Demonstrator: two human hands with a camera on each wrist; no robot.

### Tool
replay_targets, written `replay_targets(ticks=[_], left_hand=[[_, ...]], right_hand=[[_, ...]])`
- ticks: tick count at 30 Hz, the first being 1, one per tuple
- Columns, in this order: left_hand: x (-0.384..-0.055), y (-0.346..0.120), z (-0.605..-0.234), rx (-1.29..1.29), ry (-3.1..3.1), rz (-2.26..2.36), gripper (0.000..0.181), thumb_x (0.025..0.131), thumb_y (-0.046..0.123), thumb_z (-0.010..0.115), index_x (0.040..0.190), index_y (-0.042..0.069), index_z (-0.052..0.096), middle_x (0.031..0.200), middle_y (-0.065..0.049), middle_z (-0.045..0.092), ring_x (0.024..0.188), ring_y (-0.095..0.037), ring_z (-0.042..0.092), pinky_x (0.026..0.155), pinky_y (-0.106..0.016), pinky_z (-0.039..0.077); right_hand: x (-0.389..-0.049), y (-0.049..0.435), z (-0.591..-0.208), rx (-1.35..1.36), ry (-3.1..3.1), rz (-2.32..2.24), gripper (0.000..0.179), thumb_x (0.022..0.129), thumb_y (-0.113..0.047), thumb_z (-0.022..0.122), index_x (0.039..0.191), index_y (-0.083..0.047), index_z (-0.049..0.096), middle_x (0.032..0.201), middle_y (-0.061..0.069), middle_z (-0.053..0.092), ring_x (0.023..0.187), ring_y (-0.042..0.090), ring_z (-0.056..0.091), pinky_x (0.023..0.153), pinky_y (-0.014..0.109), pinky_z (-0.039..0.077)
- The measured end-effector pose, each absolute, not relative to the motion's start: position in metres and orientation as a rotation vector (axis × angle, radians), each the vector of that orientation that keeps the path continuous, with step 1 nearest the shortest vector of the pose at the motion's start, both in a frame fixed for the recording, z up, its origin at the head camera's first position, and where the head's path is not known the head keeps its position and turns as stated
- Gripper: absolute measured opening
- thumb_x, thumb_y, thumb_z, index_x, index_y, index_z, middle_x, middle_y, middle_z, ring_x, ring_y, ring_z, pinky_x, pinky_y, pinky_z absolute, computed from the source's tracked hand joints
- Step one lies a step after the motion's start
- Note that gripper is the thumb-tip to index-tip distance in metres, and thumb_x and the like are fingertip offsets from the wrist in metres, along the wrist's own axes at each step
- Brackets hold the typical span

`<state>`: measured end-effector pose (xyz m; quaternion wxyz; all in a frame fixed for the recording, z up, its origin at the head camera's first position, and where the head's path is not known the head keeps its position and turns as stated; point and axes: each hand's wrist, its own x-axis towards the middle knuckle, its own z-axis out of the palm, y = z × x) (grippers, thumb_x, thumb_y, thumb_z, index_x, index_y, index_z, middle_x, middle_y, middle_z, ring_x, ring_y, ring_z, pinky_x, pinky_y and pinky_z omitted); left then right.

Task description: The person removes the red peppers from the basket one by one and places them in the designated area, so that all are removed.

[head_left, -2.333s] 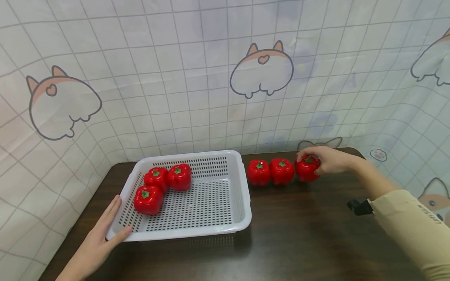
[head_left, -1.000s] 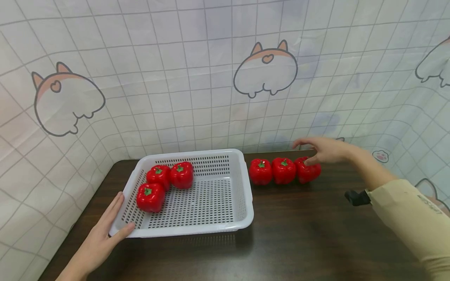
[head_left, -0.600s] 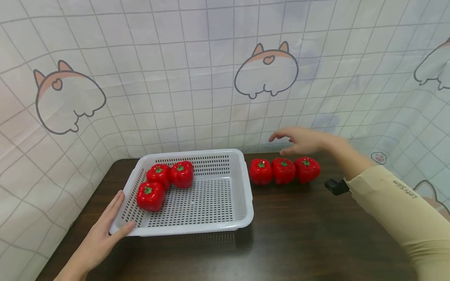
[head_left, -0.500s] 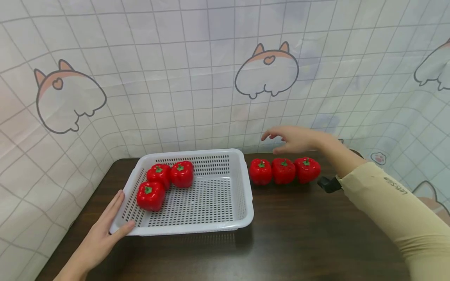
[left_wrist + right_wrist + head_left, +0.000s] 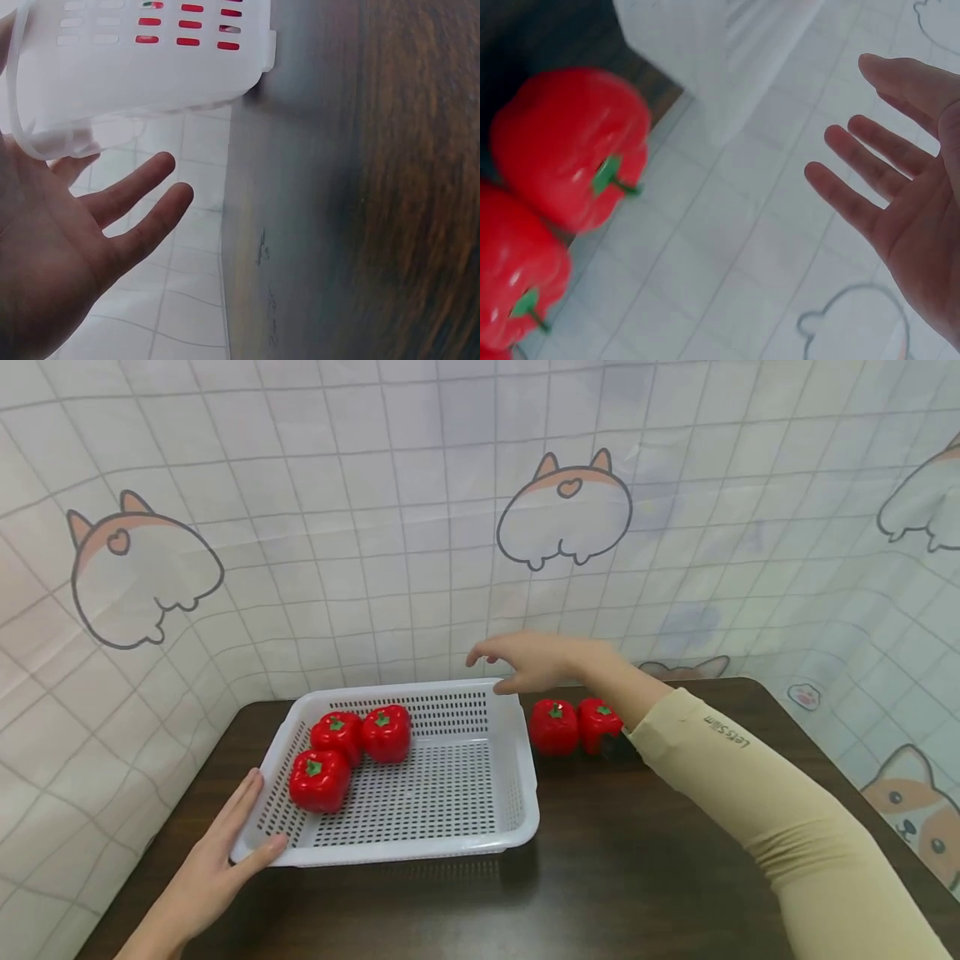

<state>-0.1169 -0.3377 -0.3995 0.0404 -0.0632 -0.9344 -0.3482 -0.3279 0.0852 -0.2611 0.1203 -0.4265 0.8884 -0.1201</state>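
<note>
My right hand hovers over the far right corner of a white perforated plastic basket, holding nothing. Its fingers reach loosely forward in the right wrist view. My left hand touches the basket's near left corner, thumb over the near rim and fingers along the left side. In the left wrist view its fingers look straight. Inside the basket sit a front red bell pepper, a middle one and a back one. Outside, another red bell pepper stands beside a second.
All this stands on a dark wooden table against a white gridded wall cloth with cartoon corgis. My right forearm crosses above the row of peppers and hides its right end.
The right hand has let go of the rightmost pepper in the row, risen, and swept left to the basket's far right corner. The left hand stays at the basket corner.
</note>
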Motion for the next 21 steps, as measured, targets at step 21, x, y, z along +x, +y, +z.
replay_targets(ticks=[21], left_hand=[[-0.116,-0.337,-0.4,-0.207,-2.833,-1.112,0.091,0.098,0.029,0.07,0.167,0.022,0.011,0.172,-0.01,0.004,0.145,-0.055,0.024,0.099,-0.079,0.029]], right_hand=[[-0.322,-0.028,-0.307,-1.402,2.46,-0.351,0.057,0.098,-0.016,0.069,0.151,-0.011,0.049,0.154,0.004,0.048,0.143,0.02,0.04,0.116,0.036,0.034]])
